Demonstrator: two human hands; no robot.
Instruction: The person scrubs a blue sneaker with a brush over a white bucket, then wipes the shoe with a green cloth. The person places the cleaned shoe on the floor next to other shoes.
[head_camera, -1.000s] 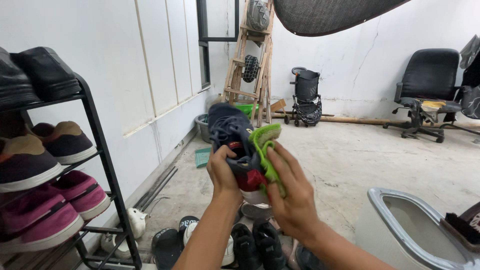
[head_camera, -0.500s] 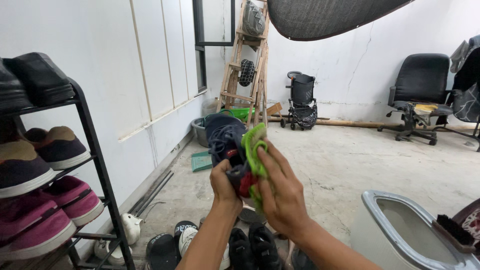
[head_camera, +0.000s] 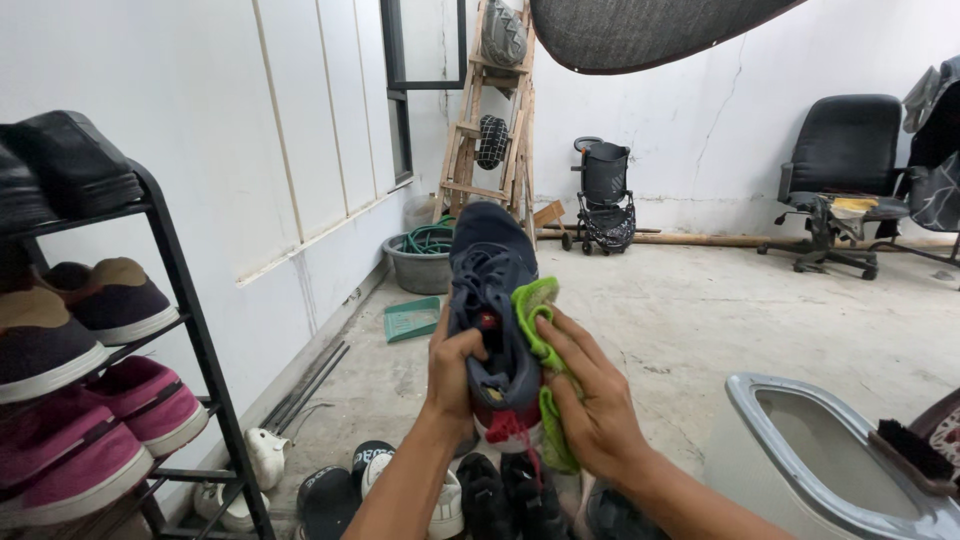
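Note:
My left hand (head_camera: 452, 372) grips a navy blue sneaker (head_camera: 492, 290) by its opening, toe pointing away from me and up; the shoe has dark laces and a red heel part. My right hand (head_camera: 596, 400) holds a bright green cloth (head_camera: 540, 330) pressed flat against the right side of the sneaker. Both hands are held up in front of me, above several shoes on the floor.
A black shoe rack (head_camera: 185, 300) with several pairs stands at the left. Dark and white shoes (head_camera: 440, 495) lie below my hands. A grey tub (head_camera: 815, 450) with a brush (head_camera: 915, 455) is at the right. Far off: ladder (head_camera: 492, 120), basin with hose (head_camera: 422, 262), stroller (head_camera: 605, 195), office chair (head_camera: 845, 180).
The sneaker has been raised and turned more upright, toe up. My right hand with the green cloth has slid down along the shoe's side toward the heel.

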